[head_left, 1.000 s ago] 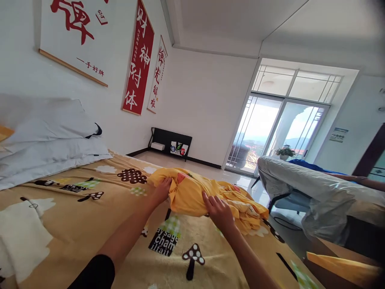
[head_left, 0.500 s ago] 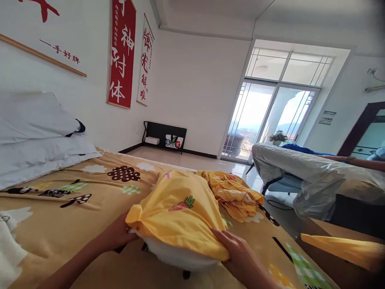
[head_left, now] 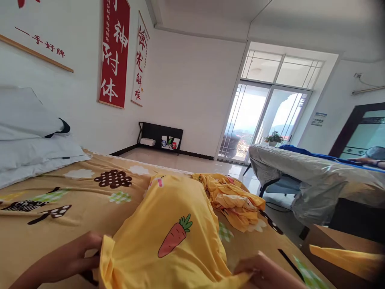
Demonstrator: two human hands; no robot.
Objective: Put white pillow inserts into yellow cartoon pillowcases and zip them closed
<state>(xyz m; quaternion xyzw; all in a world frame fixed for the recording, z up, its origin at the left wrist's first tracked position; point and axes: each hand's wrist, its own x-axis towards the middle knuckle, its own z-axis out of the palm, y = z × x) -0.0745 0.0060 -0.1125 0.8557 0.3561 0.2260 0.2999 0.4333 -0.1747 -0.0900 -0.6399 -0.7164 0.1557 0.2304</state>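
We read 一手好牌 on the white poster (head_left: 39, 26), 神附体 in large characters on the red banner (head_left: 115, 60), and 牌光解难 on the narrow scroll (head_left: 140, 60) beside it, while the small notice (head_left: 319, 119) at right seems to carry print too tiny to make out.

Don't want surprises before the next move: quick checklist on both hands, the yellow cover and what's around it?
1. Left hand gripping the yellow cover at its left corner: ok.
2. Right hand gripping the cover's right side: ok, though blurred.
3. Carrot print facing up, unobstructed: ok.
4. Cover's near edge fully in view: not ok, cut off by the frame bottom.
5. Crumpled yellow cloth clear of the cover: cannot tell, they meet in this view.
6. White pillows away from both hands: ok.
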